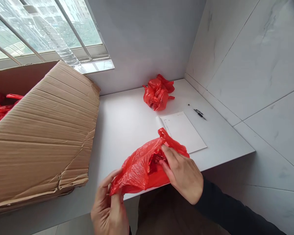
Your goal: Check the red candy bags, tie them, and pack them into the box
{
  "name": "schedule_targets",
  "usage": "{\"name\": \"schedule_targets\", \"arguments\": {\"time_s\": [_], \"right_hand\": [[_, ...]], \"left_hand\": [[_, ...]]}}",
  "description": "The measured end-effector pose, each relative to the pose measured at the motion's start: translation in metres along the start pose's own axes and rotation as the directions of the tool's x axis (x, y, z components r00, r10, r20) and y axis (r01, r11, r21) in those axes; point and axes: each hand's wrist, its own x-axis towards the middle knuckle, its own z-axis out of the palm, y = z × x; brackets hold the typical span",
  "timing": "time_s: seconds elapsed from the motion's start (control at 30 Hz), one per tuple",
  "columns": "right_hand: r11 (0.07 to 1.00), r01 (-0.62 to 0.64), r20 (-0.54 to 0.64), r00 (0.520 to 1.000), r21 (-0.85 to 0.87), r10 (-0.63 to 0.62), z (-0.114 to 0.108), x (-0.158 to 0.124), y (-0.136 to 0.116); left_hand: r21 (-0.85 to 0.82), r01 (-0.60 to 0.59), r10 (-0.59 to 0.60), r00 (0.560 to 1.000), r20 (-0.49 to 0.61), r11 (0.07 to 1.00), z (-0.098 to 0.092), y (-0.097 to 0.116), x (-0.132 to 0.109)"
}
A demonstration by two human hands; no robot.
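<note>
A red plastic bag [137, 166] stretches between my two hands over the table's front edge. Fingers and thumb of my left hand [111, 202] are closed on its left end. At the bag's mouth, my right hand [183, 173] grips the plastic near a loop handle, its thumb and fingertips partly inside the opening. Something dark red with a pattern shows within the mouth, too shadowed to name. Just behind the bag lies an open spiral notepad [186, 130] with a few marks near its top.
A bunched red plastic bag [158, 93] sits by the back wall. A black pen [200, 114] lies right of the notepad, its cap close by. At left stands a large cardboard box [46, 130] holding more red bags [1, 109]. A clear bottle [56, 39] stands on the windowsill.
</note>
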Motion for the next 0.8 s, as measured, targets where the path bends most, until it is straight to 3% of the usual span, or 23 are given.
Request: {"name": "schedule_targets", "arguments": {"time_s": [0.1,0.23,0.33,0.5,0.63,0.8], "right_hand": [[0.999,0.020,0.105,0.994,-0.051,-0.015,-0.003,0.006,0.001],[0.980,0.007,0.344,0.937,-0.200,0.064,-0.002,0.017,0.002],[0.978,0.015,0.378,0.923,-0.208,0.066,0.001,0.021,0.006],[0.984,0.103,0.308,0.950,-0.142,-0.055,0.001,0.016,0.013],[0.985,0.141,0.354,0.930,-0.102,-0.096,0.001,0.013,0.015],[0.989,0.143,0.347,0.929,-0.021,-0.127,0.002,0.013,0.017]], "left_hand": [[0.028,0.002,-0.005,0.997,0.082,1.000,0.003,0.002,0.002],[0.341,-0.109,0.072,0.990,0.119,0.934,0.015,0.012,0.000],[0.391,-0.097,0.052,0.991,0.124,0.915,0.021,0.018,-0.001],[0.345,-0.048,0.043,0.999,0.023,0.937,0.018,0.016,0.002],[0.287,-0.118,0.103,0.992,0.067,0.951,0.015,0.014,0.001],[-0.018,-0.003,0.004,0.999,0.043,1.000,0.013,0.024,-0.005]]}}
